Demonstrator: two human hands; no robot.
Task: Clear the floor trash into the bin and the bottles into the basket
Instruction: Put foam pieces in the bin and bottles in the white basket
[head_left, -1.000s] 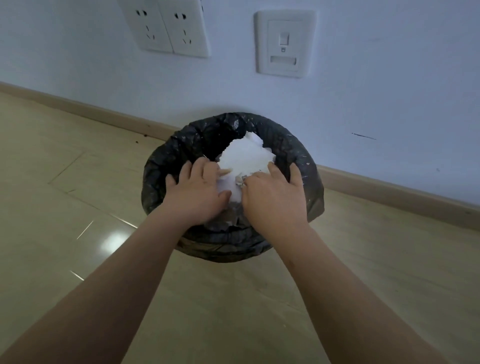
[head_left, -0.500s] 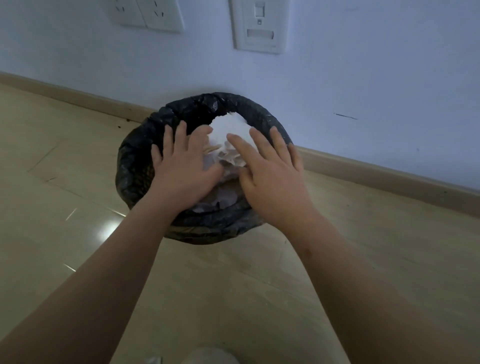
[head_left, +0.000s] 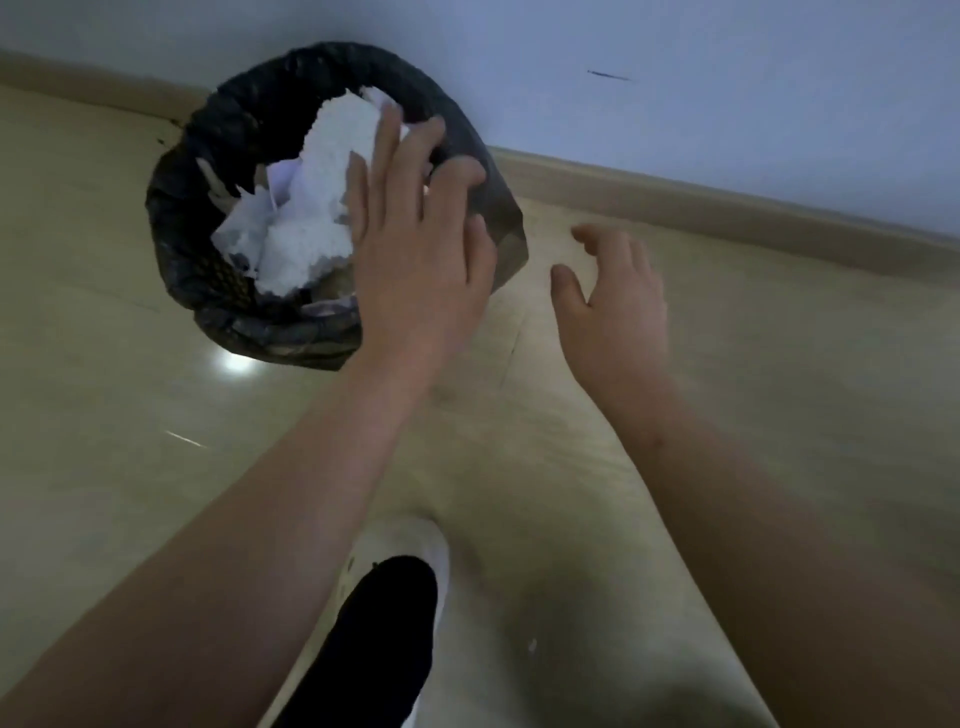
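Left hand (head_left: 415, 270) was flat with fingers spread and held nothing, over the right rim of the bin (head_left: 171, 244); contact with the white trash (head_left: 311, 208) piled inside was unclear. Right hand (head_left: 618, 312) hung loosely open and empty over the floor (head_left: 104, 441), just right of the bin. Bin stood far left by the baseboard (head_left: 727, 208); a shoe (head_left: 410, 540) sat near, between the arms.

dim, bluish light | glare spot on floor (head_left: 231, 362) | motion blur on right hand (head_left: 615, 306) | wide-angle bend
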